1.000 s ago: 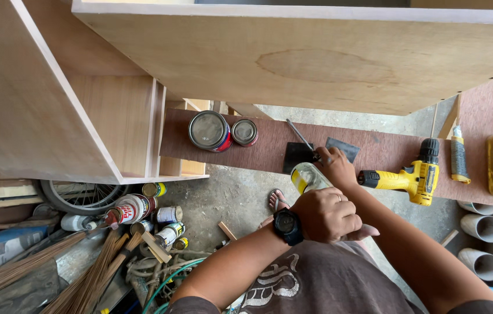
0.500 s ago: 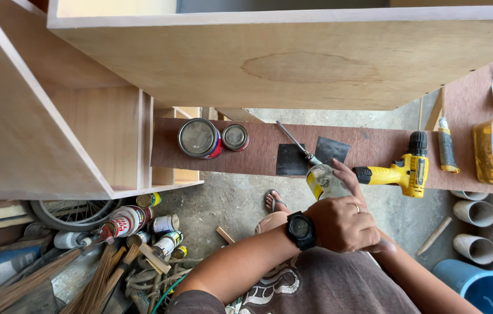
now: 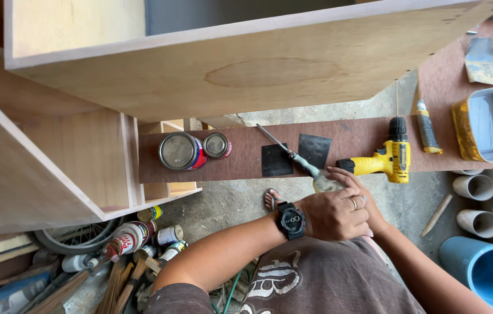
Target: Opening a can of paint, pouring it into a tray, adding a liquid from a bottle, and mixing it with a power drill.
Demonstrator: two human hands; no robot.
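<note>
Landmark: the reddish-brown plank [image 3: 240, 158], a long board running left to right across the view; all places below are given relative to it.

Screwdriver [image 3: 293, 153]: lies on the plank, right of its middle. Its long axis runs on a diagonal, the thin metal shaft pointing up and to the left, the pale handle end pointing down and to the right, over the plank's near edge.

Right hand [image 3: 356, 196]: at the plank's near edge, directly at the screwdriver's handle end. The fingers [image 3: 339, 172] reach forward onto the edge and appear to touch the handle; whether they have closed round it cannot be told, as the other hand covers part of them.

Left hand [image 3: 331, 214]: just off the plank's near edge, lying over the right hand, fingers curled into a loose fist. What it grips, if anything, is hidden. A black wristwatch [image 3: 291, 220] sits on this wrist.

Nearer hand: the right; the screwdriver extends away from its fingertips, up and to the left, along the diagonal.

Dark squares [image 3: 275, 160]: two flat sheets on the plank, one on either side of the shaft, the left one touching it.

Yellow drill [image 3: 387, 158]: on the plank, just right of the right hand, apart from it.

Two tins [image 3: 180, 151]: upright on the plank, well left of the screwdriver.

Plywood cabinet [image 3: 246, 70]: above the plank's far edge, filling the upper view.
</note>
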